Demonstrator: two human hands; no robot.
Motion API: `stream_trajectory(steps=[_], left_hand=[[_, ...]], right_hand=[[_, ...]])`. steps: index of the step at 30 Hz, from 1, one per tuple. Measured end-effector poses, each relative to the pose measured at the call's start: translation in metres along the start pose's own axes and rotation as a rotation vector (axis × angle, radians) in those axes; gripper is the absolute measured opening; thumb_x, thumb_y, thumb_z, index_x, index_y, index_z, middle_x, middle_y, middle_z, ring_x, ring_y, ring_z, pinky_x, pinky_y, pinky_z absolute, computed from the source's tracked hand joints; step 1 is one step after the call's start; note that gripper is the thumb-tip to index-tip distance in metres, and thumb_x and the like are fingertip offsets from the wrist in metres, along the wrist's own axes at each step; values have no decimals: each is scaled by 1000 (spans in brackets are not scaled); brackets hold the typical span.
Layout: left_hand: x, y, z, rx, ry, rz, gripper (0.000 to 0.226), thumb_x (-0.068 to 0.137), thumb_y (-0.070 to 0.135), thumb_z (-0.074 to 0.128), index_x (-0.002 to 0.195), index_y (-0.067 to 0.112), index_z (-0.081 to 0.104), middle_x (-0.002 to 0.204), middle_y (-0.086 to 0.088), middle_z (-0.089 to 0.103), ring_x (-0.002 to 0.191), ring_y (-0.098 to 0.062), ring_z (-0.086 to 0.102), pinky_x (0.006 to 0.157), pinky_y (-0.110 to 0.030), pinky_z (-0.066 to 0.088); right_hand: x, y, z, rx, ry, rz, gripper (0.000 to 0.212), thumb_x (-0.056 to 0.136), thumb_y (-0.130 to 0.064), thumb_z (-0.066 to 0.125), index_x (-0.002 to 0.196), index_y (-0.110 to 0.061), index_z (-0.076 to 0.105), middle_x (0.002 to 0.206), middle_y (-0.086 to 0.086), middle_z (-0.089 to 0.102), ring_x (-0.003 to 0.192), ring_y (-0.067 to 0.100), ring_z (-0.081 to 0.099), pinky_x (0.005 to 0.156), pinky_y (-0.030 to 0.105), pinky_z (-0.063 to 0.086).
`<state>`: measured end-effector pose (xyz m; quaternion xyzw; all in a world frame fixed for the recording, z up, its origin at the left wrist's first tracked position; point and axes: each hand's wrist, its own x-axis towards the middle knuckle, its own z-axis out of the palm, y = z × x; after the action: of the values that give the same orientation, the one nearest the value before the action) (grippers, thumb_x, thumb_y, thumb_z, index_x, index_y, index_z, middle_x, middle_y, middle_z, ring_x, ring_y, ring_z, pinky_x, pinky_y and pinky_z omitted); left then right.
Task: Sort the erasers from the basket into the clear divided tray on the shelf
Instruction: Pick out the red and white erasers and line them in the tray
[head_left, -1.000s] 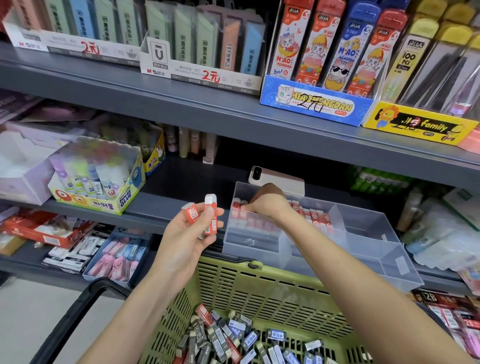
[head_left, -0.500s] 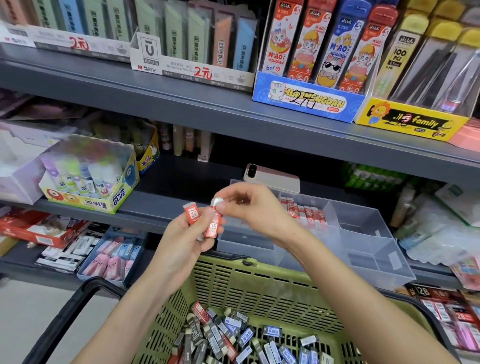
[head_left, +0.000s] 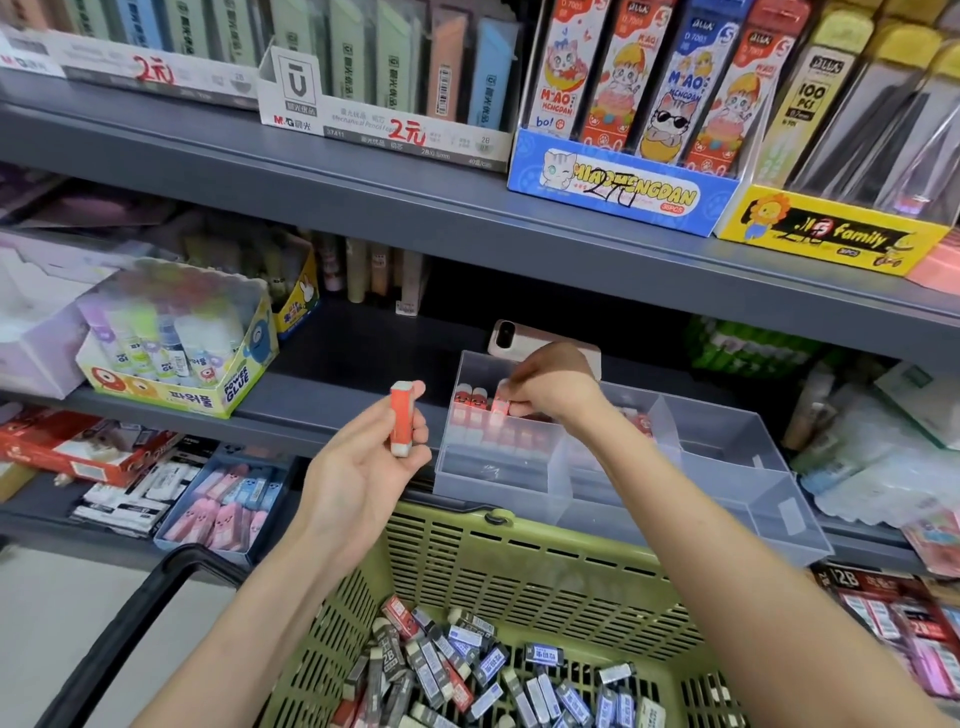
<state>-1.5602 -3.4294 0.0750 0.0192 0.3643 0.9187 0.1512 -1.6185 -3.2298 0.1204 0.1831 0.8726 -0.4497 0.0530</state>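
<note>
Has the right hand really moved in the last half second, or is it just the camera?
Yes. The right hand, pinching a red eraser, went from the left hand rightward, over the rear-left compartment of the clear tray.

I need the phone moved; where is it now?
In the head view the phone lies on the middle shelf, right of centre, just behind the clear tray, partly hidden by the right hand.
</note>
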Motion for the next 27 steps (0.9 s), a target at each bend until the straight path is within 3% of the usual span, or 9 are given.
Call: stream_trajectory(steps=[2,5,11,14,16,18,20,25,27], left_hand=[[0,-1,1,98,22,31,35,88,17,51,118,3,61,84,-5,58,76,-12,56,62,-21,49],[0,-2,2,228,61,84,30,82,24,57,108,10,65,83,-3,66,77,-10,60,62,-19,49],[-4,-1,3,410,79,154,29,71,34,68,95,17,67,82,-3,69,69,-6,56,55,-15,44],[-5,-2,2,464,80,191,24,69,38,74,88,25,72,70,10,61,56,0,48,53,-10,40],[-5,-3,3,510,73,222,27,67,40,75,89,25,73,72,15,64,60,2,55,55,-8,42],[-6,-4,5,579,61,260,28,64,41,74,89,28,73,77,13,68,68,3,59,59,-9,44],[-6,-4,7,615,65,295,29,62,39,74,87,27,68,77,11,69,70,2,62,60,-9,46],[-6,-6,7,695,77,351,29,57,38,79,80,32,62,74,7,67,69,-3,60,65,-13,49],[-7,-5,8,785,32,365,30,56,46,84,80,41,67,79,11,67,68,-2,57,63,-14,48]], right_hand=[[7,-3,4,-168,-3,-5,8,84,-9,64,87,-3,70,71,6,67,76,23,64,83,33,56],[11,-9,13,-507,58,-44,30,88,-30,61,105,-7,68,90,8,65,85,21,61,75,23,47],[16,-8,20,-715,33,-67,31,90,-30,59,112,-9,65,117,9,63,108,24,59,80,25,44],[0,-6,13,-670,153,-227,26,92,-27,52,103,-11,70,108,8,67,100,25,60,79,26,44],[-22,-5,10,-363,197,-382,29,93,-31,53,92,-11,73,92,7,72,85,21,63,77,29,48],[-46,-11,7,-10,-63,-381,35,91,-39,56,81,-10,73,76,7,71,67,16,61,70,34,52],[-62,-16,5,81,-320,-334,29,88,-36,62,79,-10,72,70,10,67,60,12,56,57,25,51],[-71,-14,-5,189,-585,-268,21,87,-14,64,93,7,68,69,11,62,58,11,55,49,16,46],[-75,-10,-11,208,-689,-243,15,88,-10,62,98,1,66,68,8,63,59,12,57,50,17,46]])
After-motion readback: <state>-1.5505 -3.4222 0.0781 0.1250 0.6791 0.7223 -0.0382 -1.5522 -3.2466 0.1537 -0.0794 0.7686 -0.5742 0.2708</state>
